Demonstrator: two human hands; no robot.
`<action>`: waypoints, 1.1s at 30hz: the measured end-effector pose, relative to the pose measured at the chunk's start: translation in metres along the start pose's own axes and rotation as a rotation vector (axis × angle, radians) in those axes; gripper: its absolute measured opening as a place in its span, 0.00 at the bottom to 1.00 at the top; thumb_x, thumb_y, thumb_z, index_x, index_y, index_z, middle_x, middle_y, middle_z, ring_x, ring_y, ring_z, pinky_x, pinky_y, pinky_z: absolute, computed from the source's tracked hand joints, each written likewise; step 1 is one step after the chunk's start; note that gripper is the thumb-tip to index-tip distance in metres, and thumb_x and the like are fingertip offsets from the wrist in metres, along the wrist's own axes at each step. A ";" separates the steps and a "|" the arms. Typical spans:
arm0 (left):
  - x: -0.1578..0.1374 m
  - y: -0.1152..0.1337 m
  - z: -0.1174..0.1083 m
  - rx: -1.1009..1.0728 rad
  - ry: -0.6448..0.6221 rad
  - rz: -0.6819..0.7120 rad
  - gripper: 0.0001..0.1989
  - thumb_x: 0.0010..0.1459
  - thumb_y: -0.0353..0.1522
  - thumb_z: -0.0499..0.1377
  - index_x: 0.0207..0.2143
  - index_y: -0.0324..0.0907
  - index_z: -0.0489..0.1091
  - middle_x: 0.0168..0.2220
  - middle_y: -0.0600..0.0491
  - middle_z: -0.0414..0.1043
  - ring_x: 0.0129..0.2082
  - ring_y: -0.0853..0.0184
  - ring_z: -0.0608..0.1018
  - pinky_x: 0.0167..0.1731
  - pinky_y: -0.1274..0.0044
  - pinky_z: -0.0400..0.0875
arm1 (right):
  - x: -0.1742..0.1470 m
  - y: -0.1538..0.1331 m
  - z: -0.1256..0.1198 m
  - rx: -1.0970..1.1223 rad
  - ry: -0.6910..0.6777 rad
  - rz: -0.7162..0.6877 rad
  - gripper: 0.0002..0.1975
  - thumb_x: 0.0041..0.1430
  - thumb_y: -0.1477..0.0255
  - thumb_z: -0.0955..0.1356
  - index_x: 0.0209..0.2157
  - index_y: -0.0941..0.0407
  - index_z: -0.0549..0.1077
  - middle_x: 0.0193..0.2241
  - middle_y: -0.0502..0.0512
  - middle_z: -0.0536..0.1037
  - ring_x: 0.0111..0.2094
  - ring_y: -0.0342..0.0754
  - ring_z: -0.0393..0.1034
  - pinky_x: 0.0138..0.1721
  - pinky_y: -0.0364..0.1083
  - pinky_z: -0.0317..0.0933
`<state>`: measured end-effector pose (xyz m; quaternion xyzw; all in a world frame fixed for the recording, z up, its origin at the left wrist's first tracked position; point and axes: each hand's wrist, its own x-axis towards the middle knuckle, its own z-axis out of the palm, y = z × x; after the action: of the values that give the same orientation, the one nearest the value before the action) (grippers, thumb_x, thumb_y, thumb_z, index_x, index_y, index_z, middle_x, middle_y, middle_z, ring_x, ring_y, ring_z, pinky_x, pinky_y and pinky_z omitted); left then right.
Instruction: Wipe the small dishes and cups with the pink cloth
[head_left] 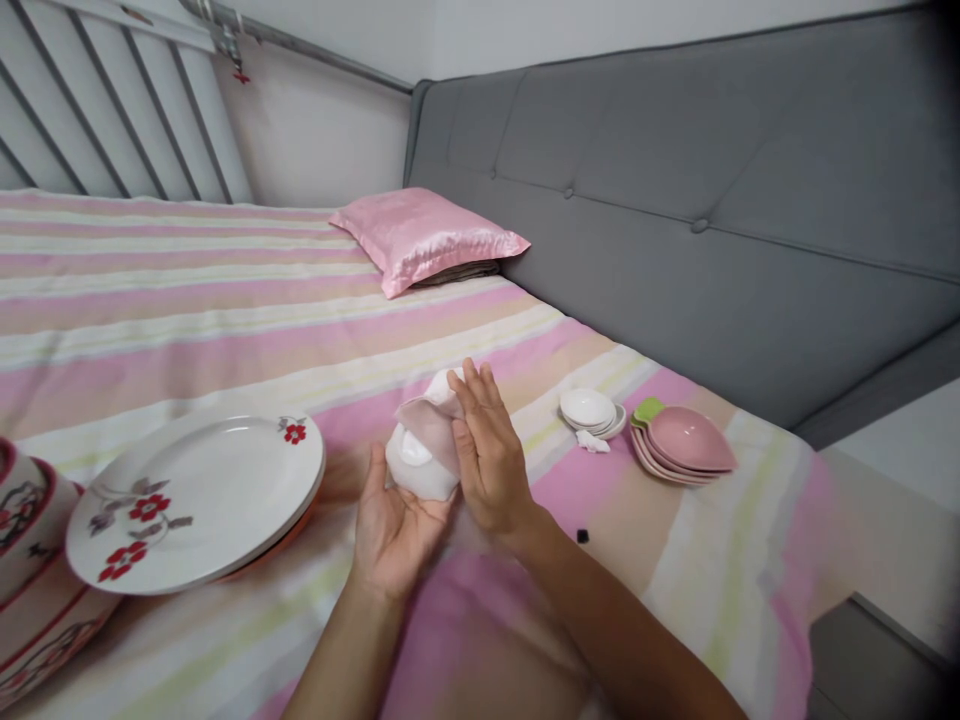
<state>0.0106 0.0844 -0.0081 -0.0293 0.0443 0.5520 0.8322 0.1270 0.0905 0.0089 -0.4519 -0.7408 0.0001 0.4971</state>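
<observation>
Bed (187, 340) spread out before me in pastel stripes, pillow (431, 235) at my twelve, headboard (637, 170) from twelve to three, radiator (112, 120) at ten, pipe (322, 52) at eleven, valve (241, 76) just beneath it, wall (330, 140) white behind, grey furniture (877, 660) at four, soft even light.

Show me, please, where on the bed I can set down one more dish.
Widest: the striped cover between the flowered plate and the pillow. Smaller: the patch between the black piece and bed edge. Crowded: bowls beside the plate; white dishes beside pink dishes.
</observation>
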 end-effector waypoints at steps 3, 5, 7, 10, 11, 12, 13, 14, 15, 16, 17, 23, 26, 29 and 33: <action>-0.002 0.001 0.000 -0.028 -0.001 -0.004 0.26 0.63 0.40 0.45 0.59 0.37 0.56 0.43 0.42 0.76 0.46 0.62 0.76 0.46 0.72 0.71 | -0.001 0.000 0.002 -0.036 -0.009 -0.063 0.23 0.65 0.74 0.54 0.60 0.56 0.54 0.63 0.54 0.52 0.65 0.52 0.38 0.62 0.60 0.46; -0.003 0.002 -0.002 -0.048 -0.035 -0.024 0.25 0.63 0.39 0.46 0.59 0.38 0.56 0.42 0.43 0.76 0.46 0.64 0.76 0.46 0.74 0.71 | -0.002 -0.001 0.004 -0.054 -0.006 -0.109 0.22 0.64 0.74 0.54 0.59 0.57 0.56 0.62 0.55 0.54 0.65 0.52 0.39 0.62 0.59 0.46; -0.004 0.002 -0.002 -0.064 -0.072 -0.041 0.24 0.63 0.38 0.45 0.59 0.39 0.57 0.42 0.45 0.77 0.46 0.65 0.76 0.46 0.75 0.71 | -0.003 -0.002 0.005 -0.076 0.001 -0.149 0.22 0.64 0.74 0.54 0.59 0.58 0.57 0.62 0.55 0.55 0.65 0.52 0.40 0.62 0.59 0.45; -0.005 0.002 -0.001 -0.075 -0.093 -0.048 0.23 0.64 0.38 0.45 0.58 0.40 0.57 0.42 0.46 0.77 0.45 0.67 0.76 0.44 0.76 0.72 | -0.003 -0.004 0.004 -0.122 -0.005 -0.203 0.22 0.63 0.73 0.54 0.58 0.58 0.58 0.61 0.56 0.56 0.64 0.53 0.41 0.62 0.59 0.45; -0.005 0.002 0.000 -0.077 -0.094 -0.050 0.22 0.64 0.38 0.44 0.58 0.40 0.58 0.41 0.46 0.77 0.44 0.67 0.77 0.43 0.77 0.73 | -0.003 -0.004 0.004 -0.135 -0.012 -0.222 0.22 0.63 0.72 0.55 0.58 0.59 0.58 0.62 0.56 0.56 0.64 0.53 0.41 0.62 0.59 0.46; -0.005 0.002 0.001 -0.080 -0.091 -0.053 0.22 0.64 0.38 0.44 0.58 0.41 0.58 0.41 0.46 0.77 0.44 0.68 0.77 0.41 0.78 0.73 | -0.002 -0.004 0.003 -0.143 -0.019 -0.241 0.22 0.63 0.72 0.55 0.58 0.59 0.58 0.61 0.56 0.56 0.64 0.53 0.41 0.62 0.58 0.46; -0.005 0.002 0.002 -0.083 -0.081 -0.054 0.22 0.64 0.38 0.44 0.58 0.41 0.58 0.41 0.47 0.77 0.43 0.68 0.77 0.40 0.78 0.73 | -0.002 -0.004 0.003 -0.147 -0.023 -0.259 0.22 0.63 0.71 0.56 0.58 0.59 0.58 0.61 0.57 0.56 0.64 0.53 0.42 0.62 0.58 0.47; -0.006 0.001 0.002 -0.084 -0.065 -0.052 0.22 0.64 0.38 0.44 0.57 0.40 0.58 0.40 0.47 0.78 0.42 0.69 0.78 0.39 0.79 0.74 | -0.002 -0.005 0.003 -0.146 -0.026 -0.277 0.22 0.63 0.70 0.57 0.58 0.60 0.58 0.61 0.57 0.57 0.64 0.54 0.42 0.62 0.57 0.47; -0.006 0.002 0.003 -0.085 -0.045 -0.047 0.22 0.64 0.38 0.44 0.57 0.40 0.57 0.39 0.47 0.78 0.41 0.69 0.78 0.39 0.80 0.74 | -0.002 -0.005 0.003 -0.142 -0.028 -0.289 0.23 0.62 0.68 0.58 0.57 0.60 0.59 0.61 0.58 0.57 0.64 0.54 0.43 0.62 0.57 0.47; -0.006 0.002 0.003 -0.085 -0.022 -0.041 0.22 0.64 0.38 0.44 0.57 0.39 0.57 0.39 0.46 0.78 0.41 0.70 0.78 0.39 0.80 0.74 | -0.001 -0.005 0.003 -0.135 -0.031 -0.297 0.23 0.62 0.67 0.59 0.57 0.60 0.60 0.60 0.59 0.58 0.63 0.55 0.44 0.62 0.57 0.47; -0.007 0.002 0.003 -0.086 -0.002 -0.036 0.22 0.64 0.38 0.43 0.57 0.39 0.57 0.38 0.46 0.78 0.40 0.70 0.79 0.38 0.81 0.74 | -0.001 -0.005 0.003 -0.125 -0.032 -0.303 0.23 0.61 0.65 0.60 0.56 0.61 0.61 0.60 0.59 0.59 0.63 0.56 0.46 0.62 0.57 0.47; -0.007 0.001 0.004 -0.131 0.043 -0.010 0.20 0.65 0.37 0.42 0.53 0.37 0.61 0.34 0.47 0.78 0.35 0.72 0.80 0.33 0.84 0.74 | 0.001 -0.006 0.005 -0.046 0.005 -0.324 0.18 0.61 0.70 0.60 0.51 0.61 0.67 0.55 0.59 0.67 0.60 0.55 0.53 0.61 0.56 0.49; -0.006 0.001 0.006 -0.154 0.038 -0.006 0.19 0.65 0.36 0.42 0.52 0.36 0.62 0.32 0.48 0.78 0.34 0.73 0.80 0.32 0.85 0.73 | 0.002 -0.006 0.006 -0.020 0.033 -0.335 0.16 0.61 0.73 0.61 0.50 0.60 0.68 0.52 0.59 0.70 0.59 0.53 0.56 0.60 0.54 0.51; -0.006 0.000 0.008 -0.159 0.066 0.002 0.19 0.65 0.36 0.42 0.49 0.35 0.64 0.29 0.49 0.78 0.32 0.72 0.80 0.33 0.84 0.74 | 0.001 -0.007 0.007 0.022 0.065 -0.335 0.15 0.59 0.77 0.62 0.48 0.59 0.70 0.49 0.57 0.73 0.56 0.50 0.60 0.59 0.52 0.54; -0.007 0.000 0.011 -0.177 0.105 0.010 0.18 0.65 0.36 0.42 0.47 0.34 0.64 0.28 0.49 0.77 0.32 0.71 0.80 0.33 0.82 0.75 | 0.001 -0.008 0.007 0.096 0.088 -0.345 0.15 0.59 0.81 0.61 0.44 0.57 0.72 0.45 0.55 0.76 0.52 0.47 0.65 0.57 0.49 0.57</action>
<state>0.0084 0.0790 0.0035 -0.1312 0.0390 0.5557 0.8200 0.1163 0.0897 0.0094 -0.2936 -0.7839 -0.0693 0.5427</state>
